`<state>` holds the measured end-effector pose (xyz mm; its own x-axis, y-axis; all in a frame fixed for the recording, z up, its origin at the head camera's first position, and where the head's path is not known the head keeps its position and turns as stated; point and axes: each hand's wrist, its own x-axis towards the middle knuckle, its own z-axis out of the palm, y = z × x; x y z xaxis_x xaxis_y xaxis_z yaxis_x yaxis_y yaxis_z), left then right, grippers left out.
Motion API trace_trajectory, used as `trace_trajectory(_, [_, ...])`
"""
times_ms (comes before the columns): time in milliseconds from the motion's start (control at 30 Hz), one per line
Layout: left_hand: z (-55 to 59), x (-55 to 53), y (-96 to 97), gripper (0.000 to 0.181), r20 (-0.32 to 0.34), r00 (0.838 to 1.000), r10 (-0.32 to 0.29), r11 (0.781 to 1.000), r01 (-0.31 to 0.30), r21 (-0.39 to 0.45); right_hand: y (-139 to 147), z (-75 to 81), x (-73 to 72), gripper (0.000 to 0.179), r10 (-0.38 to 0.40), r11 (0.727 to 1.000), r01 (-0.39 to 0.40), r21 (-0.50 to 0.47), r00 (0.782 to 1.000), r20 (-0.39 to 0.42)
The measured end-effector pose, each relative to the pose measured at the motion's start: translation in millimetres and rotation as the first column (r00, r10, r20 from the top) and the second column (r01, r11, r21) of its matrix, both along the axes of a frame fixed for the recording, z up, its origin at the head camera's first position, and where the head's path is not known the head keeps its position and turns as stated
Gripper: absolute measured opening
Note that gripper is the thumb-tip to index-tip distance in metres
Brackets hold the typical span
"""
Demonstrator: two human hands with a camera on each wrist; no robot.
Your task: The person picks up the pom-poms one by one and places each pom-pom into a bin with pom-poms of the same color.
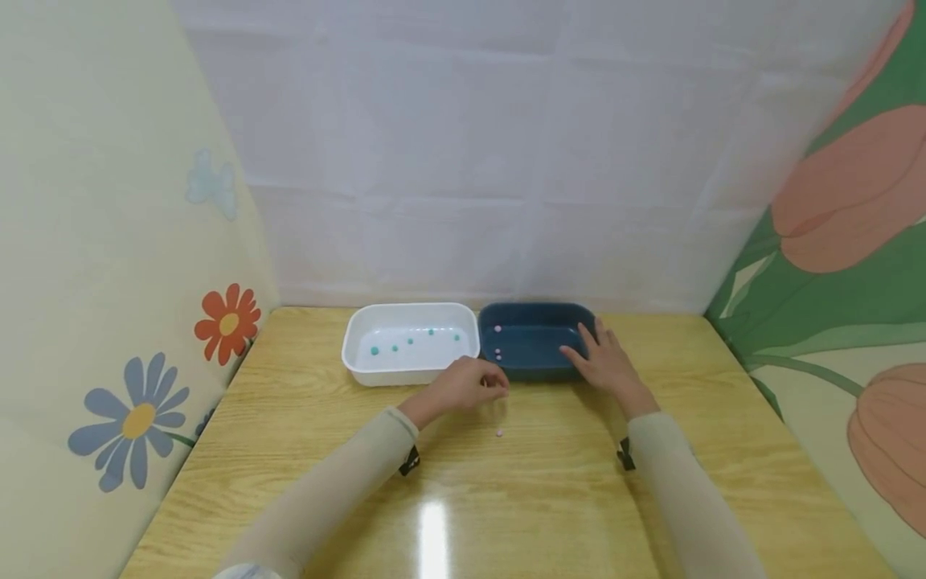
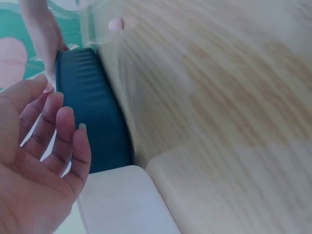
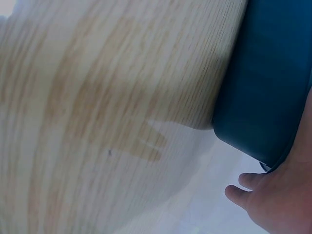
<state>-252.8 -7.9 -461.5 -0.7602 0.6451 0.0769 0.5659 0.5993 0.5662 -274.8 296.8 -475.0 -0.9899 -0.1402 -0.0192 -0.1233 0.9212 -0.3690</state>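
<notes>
My left hand [image 1: 463, 384] is over the table in front of where the two trays meet. Its thumb and index finger pinch a small pink ball [image 2: 48, 88], mostly hidden by the fingertips, while the other fingers curve loosely. Spread over the right end of the dark blue tray [image 1: 535, 373] is my right hand [image 1: 606, 363], fingers fairly straight, resting at the rim. Three pink balls [image 1: 497, 328] lie in the left part of that tray. Another pink ball [image 1: 499, 433] lies on the table, nearer than the left hand.
Left of the blue tray, end to end with it, stands a white tray [image 1: 405, 376] holding several green balls [image 1: 374, 351]. Both trays sit on the wood-grain table [image 1: 550, 482] near its back edge, before a white cloth [image 1: 434, 161]. Patterned panels rise at both sides.
</notes>
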Motion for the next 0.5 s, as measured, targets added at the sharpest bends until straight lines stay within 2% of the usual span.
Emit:
trace_trajectory(233, [4.7,-2.8,1.6,0.013,0.008,1.000,0.006,1.000,-0.006,0.018,0,0.2,1.4,0.088,0.004,1.000,-0.004,-0.009,1.000,0.007])
trace_trajectory(500, [16.0,-8.8,3.1,0.015,0.032,0.999,0.009,0.997,-0.011,0.072,0,0.5,0.1,0.088,-0.004,1.000,0.004,0.000,1.000,0.011])
